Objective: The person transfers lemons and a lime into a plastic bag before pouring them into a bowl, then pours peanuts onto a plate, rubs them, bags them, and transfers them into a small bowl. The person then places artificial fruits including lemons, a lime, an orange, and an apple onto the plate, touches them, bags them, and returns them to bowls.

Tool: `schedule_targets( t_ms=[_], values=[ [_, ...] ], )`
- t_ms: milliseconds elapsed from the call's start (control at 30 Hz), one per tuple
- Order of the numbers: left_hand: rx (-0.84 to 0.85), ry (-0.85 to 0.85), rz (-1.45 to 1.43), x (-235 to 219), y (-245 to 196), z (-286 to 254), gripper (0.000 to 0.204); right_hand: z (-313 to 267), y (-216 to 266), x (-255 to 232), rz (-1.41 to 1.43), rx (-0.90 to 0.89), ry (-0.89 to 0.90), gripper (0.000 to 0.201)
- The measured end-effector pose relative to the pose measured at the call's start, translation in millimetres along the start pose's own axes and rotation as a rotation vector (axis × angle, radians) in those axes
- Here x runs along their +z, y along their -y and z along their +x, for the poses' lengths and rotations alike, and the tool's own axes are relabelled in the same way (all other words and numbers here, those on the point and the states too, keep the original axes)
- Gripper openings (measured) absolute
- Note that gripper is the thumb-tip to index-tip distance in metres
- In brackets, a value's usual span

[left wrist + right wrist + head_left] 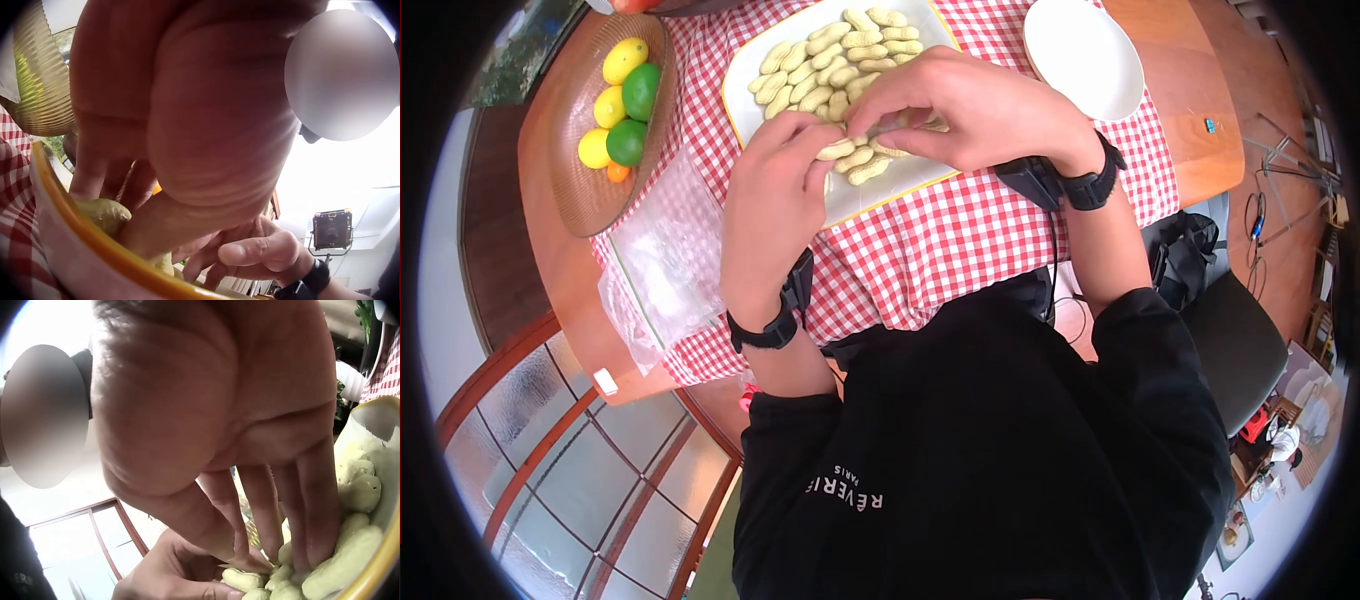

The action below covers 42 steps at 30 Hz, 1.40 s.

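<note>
Both hands meet over the tray's (745, 85) near edge, left hand (775, 190) and right hand (970, 105) pinching one peanut (838, 150) lying crosswise between their fingertips.

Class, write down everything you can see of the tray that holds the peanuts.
The tray is white, roughly rectangular with rounded corners and a thin yellow-orange rim; it looks like glazed ceramic or plastic. It lies flat on the red-checked cloth, a little askew. Pale unshelled peanuts are heaped in it. The left hand and right hand reach over its near edge, fingers among the peanuts.
</note>
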State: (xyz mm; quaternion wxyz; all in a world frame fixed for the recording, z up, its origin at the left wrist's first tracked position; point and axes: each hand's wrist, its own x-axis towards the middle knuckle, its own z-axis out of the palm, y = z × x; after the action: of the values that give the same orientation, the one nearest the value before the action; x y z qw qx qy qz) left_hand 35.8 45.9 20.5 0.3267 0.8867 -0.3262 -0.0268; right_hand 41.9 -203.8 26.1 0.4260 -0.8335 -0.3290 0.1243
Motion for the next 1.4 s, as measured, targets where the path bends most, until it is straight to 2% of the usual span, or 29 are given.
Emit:
schedule_targets(
  t_ms=[133, 300, 333, 367, 467, 567, 667, 700, 733, 767, 867, 900, 967, 1067, 1167, 1233, 1300, 1333, 1367, 1400],
  values=[
    [-0.057, -0.061, -0.034, -5.8, -5.1, 2.5, 0.027, 1.3, -4.2, -2.0, -0.065, -0.039, -0.148, 0.025],
    [0.034, -0.127, 0.043, -9.9, -7.2, 4.1, 0.03, 1.2, 0.6, -8.5, -0.058, -0.015, -0.31, 0.022],
    [0.057, -0.165, 0.072, -10.6, -8.3, 5.3, 0.028, 2.8, -8.4, -3.7, -0.038, -0.105, -0.384, 0.021],
    [0.079, -0.16, 0.085, -9.8, -7.9, 6.5, 0.028, 1.8, -9.4, -2.8, -0.043, -0.111, -0.408, 0.021],
    [0.087, -0.409, -0.01, -7.4, -6.9, 9.6, 0.019, 1.9, -3.5, -5.1, -0.017, -0.082, -0.337, 0.02],
    [0.052, -0.489, -0.078, -12.2, -0.1, 6.4, 0.017, 2.5, -1.2, 3.8, -0.035, -0.144, -0.308, 0.02],
    [0.04, -0.594, -0.021, -26.8, -10.2, -1.7, 0.017, -1.4, 4.4, 9.5, -0.12, -0.15, -0.23, 0.028],
    [0.034, -0.601, -0.005, -33.1, -17.4, -10.1, 0.017, -2.2, 8.5, 12.8, -0.174, -0.164, -0.202, 0.031],
    [-0.09, -0.549, 0.047, -40.0, -26.9, -19.1, 0.017, -5.3, 16.9, 10.7, -0.192, -0.092, -0.113, 0.037],
    [-0.215, -0.5, 0.098, -45.1, -34.3, -26.8, 0.018, -5.9, 21.1, 12.3, -0.192, -0.116, -0.108, 0.037],
    [-0.242, -0.508, 0.233, -36.1, -33.0, -53.7, 0.02, -3.6, 28.7, 21.8, -0.397, 0.039, -0.022, 0.04],
    [-0.279, -0.496, 0.267, -31.6, -30.8, -63.4, 0.02, -1.0, 22.7, 28.7, -0.393, 0.024, -0.019, 0.04],
    [-0.34, -0.451, 0.308, -22.3, -18.9, -85.4, 0.025, 2.3, 11.2, 43.6, -0.548, -0.052, -0.173, 0.04],
    [-0.458, -0.508, 0.469, -3.7, -7.5, -106.8, 0.037, 6.8, 12.6, 42.5, -0.556, -0.053, -0.16, 0.04],
    [-0.456, -0.551, 0.512, 5.4, 3.2, -118.9, 0.035, 6.5, 7.8, 40.5, -0.515, -0.055, -0.184, 0.037],
    [-0.54, -0.54, 0.408, 4.0, -0.1, -121.2, 0.032, 6.2, 5.8, 37.4, -0.488, -0.068, -0.205, 0.035],
    [-0.626, -0.712, 0.26, -0.1, -11.1, -117.4, 0.029, 7.0, 7.6, 33.3, -0.385, -0.032, -0.289, 0.031],
    [-0.588, -0.817, 0.237, -2.0, -19.6, -113.8, 0.023, 6.8, 13.5, 28.2, -0.38, -0.042, -0.309, 0.032],
    [-0.598, -0.832, 0.226, -2.2, -15.3, -114.1, 0.023, 7.3, 14.9, 26.8, -0.392, -0.049, -0.294, 0.032],
    [-0.43, -0.762, 0.321, -3.3, -8.8, -115.6, 0.02, 7.2, 15.4, 26.1, -0.398, -0.078, -0.331, 0.034]
  ],
)
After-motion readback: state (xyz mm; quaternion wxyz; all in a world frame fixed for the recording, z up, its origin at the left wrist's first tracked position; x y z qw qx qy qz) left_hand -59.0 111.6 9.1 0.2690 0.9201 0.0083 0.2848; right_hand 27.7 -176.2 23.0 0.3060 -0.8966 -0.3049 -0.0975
